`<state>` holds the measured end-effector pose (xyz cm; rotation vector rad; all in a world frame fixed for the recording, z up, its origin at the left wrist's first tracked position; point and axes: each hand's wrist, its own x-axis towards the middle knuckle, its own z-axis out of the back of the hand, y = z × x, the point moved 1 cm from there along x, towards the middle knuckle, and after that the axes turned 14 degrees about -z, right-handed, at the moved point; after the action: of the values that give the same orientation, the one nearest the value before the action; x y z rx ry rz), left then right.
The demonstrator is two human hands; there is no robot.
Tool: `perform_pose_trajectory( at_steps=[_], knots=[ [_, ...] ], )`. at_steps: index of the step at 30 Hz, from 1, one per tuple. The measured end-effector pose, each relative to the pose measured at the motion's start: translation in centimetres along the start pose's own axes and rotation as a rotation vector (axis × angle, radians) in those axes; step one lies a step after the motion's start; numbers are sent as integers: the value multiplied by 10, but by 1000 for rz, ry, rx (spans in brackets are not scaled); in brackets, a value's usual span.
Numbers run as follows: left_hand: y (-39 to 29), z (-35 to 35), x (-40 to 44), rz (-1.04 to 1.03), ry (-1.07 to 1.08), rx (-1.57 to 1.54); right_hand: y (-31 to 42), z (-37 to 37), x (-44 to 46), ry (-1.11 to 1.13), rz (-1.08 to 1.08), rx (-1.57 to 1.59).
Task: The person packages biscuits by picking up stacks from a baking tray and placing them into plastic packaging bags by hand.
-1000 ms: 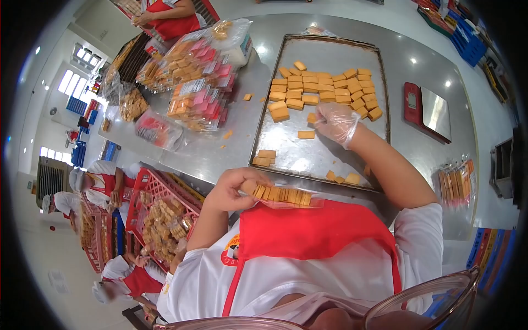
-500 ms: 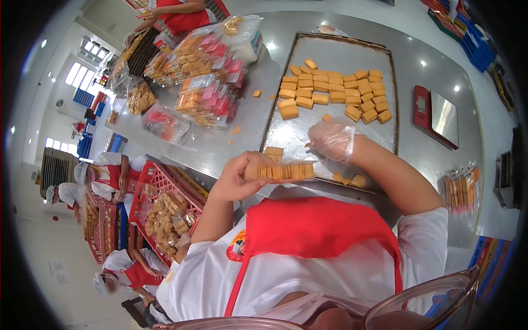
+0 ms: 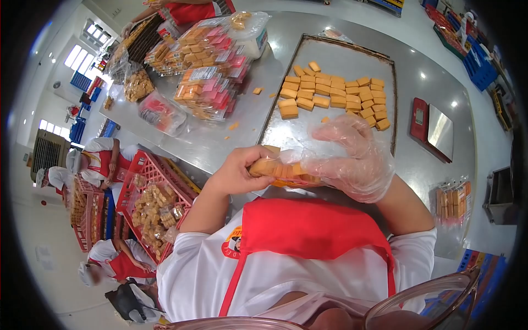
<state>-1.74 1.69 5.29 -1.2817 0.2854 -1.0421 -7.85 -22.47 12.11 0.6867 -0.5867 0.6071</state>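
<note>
My bare left hand (image 3: 243, 171) is closed round one end of a clear plastic bag of biscuits (image 3: 280, 175), held sideways in front of my apron. Inside the bag, the orange-brown biscuits stand in a tight row. At the other end of the bag is my right hand (image 3: 352, 157), in a loose clear plastic glove. Its fingers are spread apart, and the lower part of the hand touches the bag and the biscuits there. Beyond both hands, loose rectangular biscuits (image 3: 336, 91) lie in rows on a metal baking tray (image 3: 283, 132).
A pile of packed biscuit bags (image 3: 206, 91) stands at the left of the steel table. On the right are a red scale (image 3: 432, 129) and several bagged biscuits (image 3: 454, 201). A pink crate (image 3: 132, 192) of biscuits stands left, near co-workers in red aprons.
My right hand has come down and toward the bag, and its fingers have spread. The bag has turned slightly in my left hand. The whole view has shifted a little.
</note>
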Motion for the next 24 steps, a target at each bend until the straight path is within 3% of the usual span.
perform_pose_trajectory(
  at_steps=[6,12,20,24],
  knots=[
    [-14,-2,11,-71,62,128,1,-7,0,-139,132,-85],
    [-16,-4,14,94,125,82,6,-6,-1,-93,203,-187],
    [-3,-17,13,151,52,-99,7,-4,5,206,-57,-203],
    [-2,-27,15,234,23,-246,-29,-32,-7,278,-140,170]
  ],
)
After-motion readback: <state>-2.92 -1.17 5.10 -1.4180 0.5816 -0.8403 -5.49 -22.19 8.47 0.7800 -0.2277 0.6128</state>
